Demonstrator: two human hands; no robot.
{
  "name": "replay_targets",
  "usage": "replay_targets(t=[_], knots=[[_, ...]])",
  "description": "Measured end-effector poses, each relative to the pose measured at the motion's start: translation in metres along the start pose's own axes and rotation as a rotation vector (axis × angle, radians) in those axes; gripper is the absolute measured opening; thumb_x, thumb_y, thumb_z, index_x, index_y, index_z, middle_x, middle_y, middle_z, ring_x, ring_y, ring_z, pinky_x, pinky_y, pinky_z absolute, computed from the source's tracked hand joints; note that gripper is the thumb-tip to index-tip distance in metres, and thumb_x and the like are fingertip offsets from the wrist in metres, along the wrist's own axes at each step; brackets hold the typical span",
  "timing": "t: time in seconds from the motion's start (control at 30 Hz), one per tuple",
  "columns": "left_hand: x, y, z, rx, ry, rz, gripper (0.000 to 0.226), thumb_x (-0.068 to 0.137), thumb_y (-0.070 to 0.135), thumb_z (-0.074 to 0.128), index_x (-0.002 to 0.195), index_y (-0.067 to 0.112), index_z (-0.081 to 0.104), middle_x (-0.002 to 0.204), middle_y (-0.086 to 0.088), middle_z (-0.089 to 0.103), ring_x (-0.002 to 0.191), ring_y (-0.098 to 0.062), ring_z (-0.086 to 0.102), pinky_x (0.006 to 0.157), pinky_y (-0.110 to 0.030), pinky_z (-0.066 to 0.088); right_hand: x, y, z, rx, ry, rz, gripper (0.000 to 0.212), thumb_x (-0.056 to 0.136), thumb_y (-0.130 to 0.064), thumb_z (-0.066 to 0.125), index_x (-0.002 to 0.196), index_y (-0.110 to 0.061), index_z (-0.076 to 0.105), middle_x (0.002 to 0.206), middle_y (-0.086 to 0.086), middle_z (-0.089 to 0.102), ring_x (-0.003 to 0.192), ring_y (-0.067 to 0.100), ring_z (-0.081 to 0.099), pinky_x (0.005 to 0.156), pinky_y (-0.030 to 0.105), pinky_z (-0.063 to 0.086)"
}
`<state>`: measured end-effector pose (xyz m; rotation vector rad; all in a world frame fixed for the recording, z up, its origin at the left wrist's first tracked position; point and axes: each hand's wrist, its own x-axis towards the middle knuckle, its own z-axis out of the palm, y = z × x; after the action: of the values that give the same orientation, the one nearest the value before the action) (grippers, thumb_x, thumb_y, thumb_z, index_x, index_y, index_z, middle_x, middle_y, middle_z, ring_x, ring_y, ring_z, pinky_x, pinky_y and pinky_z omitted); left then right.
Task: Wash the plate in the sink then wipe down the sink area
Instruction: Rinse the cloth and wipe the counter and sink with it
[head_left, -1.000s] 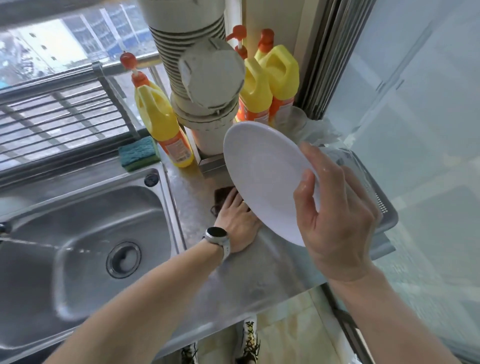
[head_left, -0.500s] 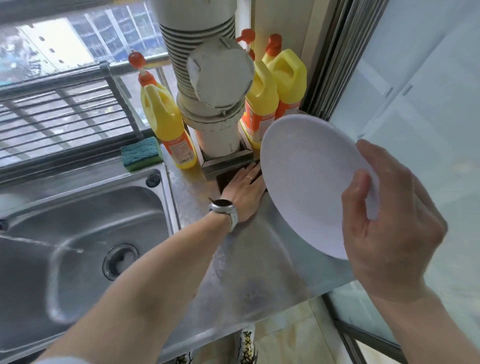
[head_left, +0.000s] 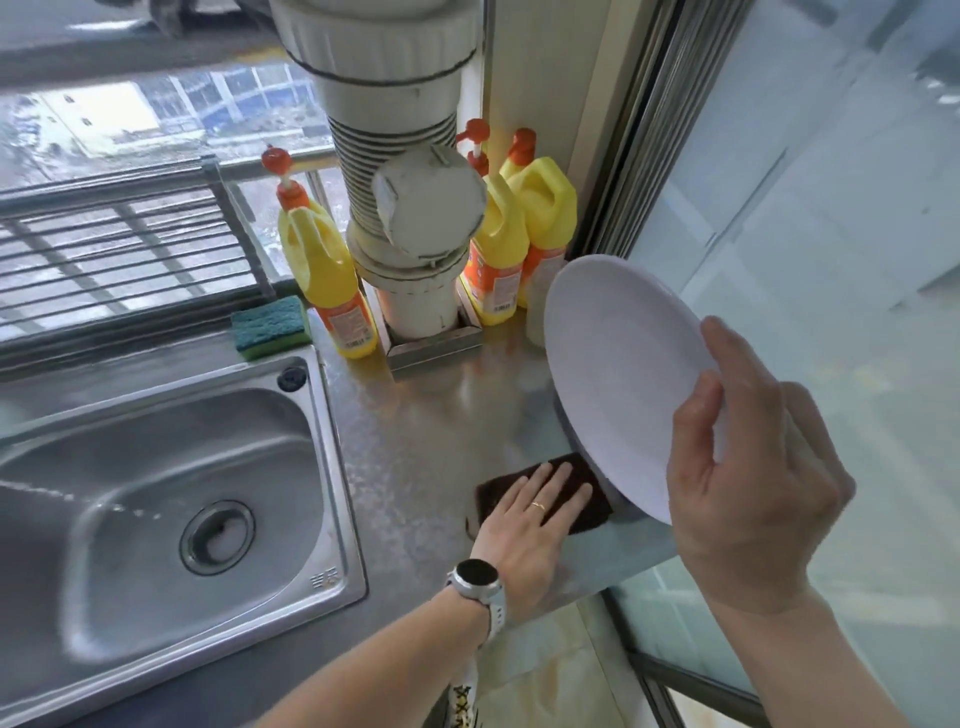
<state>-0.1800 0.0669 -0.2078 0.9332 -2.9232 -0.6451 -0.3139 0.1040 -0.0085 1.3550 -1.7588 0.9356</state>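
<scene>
Sink (head_left: 171, 467), steel, left of frame: basin bare, a thin water stream arcing into it. Sponge (head_left: 270, 327), green, on the ledge behind it.

Worktop (head_left: 415, 447), steel, wet-looking.

Left hand (head_left: 530, 525): fingers (head_left: 558, 480) flat and spread, pressing a dark brown pad (head_left: 587, 509) onto the worktop near its front right corner. Pad likely soft and pliant, best driven under a flat palm. Against the earlier frames, hand and pad have travelled from beside the pipe base toward the front edge.

Plate (head_left: 618, 379), white, held tilted in the air above the worktop's right end, clear of the sink. Judged rigid, light, slick if wet, breakable if ceramic; take it at the rim.

Right hand (head_left: 748, 499): thumb on the face, other fingers behind the rim, closed on the plate. Plate sits lower and further right than one second ago.
</scene>
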Motion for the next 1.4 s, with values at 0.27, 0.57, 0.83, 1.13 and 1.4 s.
replay_targets(t=[0.27, 0.57, 0.83, 1.13, 1.4], knots=[[0.103, -0.094, -0.051, -0.021, 0.048, -0.26, 0.054, 0.11, 0.032, 0.021, 0.162, 0.031, 0.005, 0.171, 0.003, -0.002, 0.158, -0.019, -0.005, 0.128, -0.036, -0.001, -0.003, -0.002, 0.0, -0.03, 0.04, 0.005, 0.026, 0.095, 0.008, 0.061, 0.12, 0.004, 0.068, 0.087, 0.017, 0.075, 0.064, 0.036, 0.064, 0.056, 0.041, 0.05], [-0.011, 0.009, 0.033, 0.051, -0.025, 0.117, 0.071, 0.101, 0.034, 0.04, 0.162, 0.033, 0.004, 0.171, -0.002, -0.001, 0.157, -0.024, -0.005, 0.126, -0.045, -0.002, -0.006, -0.016, 0.006, -0.033, 0.002, 0.044, 0.026, 0.097, 0.004, 0.06, 0.122, 0.004, 0.067, 0.089, 0.014, 0.076, 0.064, 0.033, 0.064, 0.055, 0.038, 0.05], [0.008, -0.071, -0.023, 0.046, 0.145, -0.151, 0.068, 0.1, 0.019, 0.025, 0.162, 0.034, 0.002, 0.171, 0.0, -0.004, 0.158, -0.023, -0.001, 0.126, -0.038, -0.007, -0.001, -0.031, 0.009, -0.091, 0.001, 0.017, 0.026, 0.096, 0.005, 0.061, 0.12, 0.001, 0.069, 0.092, 0.009, 0.077, 0.058, 0.031, 0.06, 0.049, 0.033, 0.044], [-0.053, -0.065, -0.002, 0.009, 0.101, -0.092, 0.058, 0.106, 0.029, 0.03, 0.161, 0.035, 0.015, 0.17, -0.002, 0.01, 0.157, -0.027, 0.007, 0.128, -0.045, 0.015, -0.009, -0.064, 0.037, -0.027, 0.0, 0.071, 0.027, 0.097, 0.004, 0.058, 0.122, 0.0, 0.069, 0.087, 0.01, 0.075, 0.066, 0.03, 0.062, 0.058, 0.038, 0.052], [-0.071, -0.125, -0.037, 0.146, 0.076, -0.079, 0.076, 0.085, 0.015, 0.035, 0.16, 0.031, 0.025, 0.167, -0.003, 0.026, 0.153, -0.026, 0.029, 0.123, -0.045, 0.028, -0.005, -0.107, 0.043, -0.033, -0.036, 0.051, 0.025, 0.097, 0.004, 0.058, 0.119, 0.004, 0.07, 0.085, 0.015, 0.074, 0.067, 0.035, 0.068, 0.061, 0.038, 0.052]])
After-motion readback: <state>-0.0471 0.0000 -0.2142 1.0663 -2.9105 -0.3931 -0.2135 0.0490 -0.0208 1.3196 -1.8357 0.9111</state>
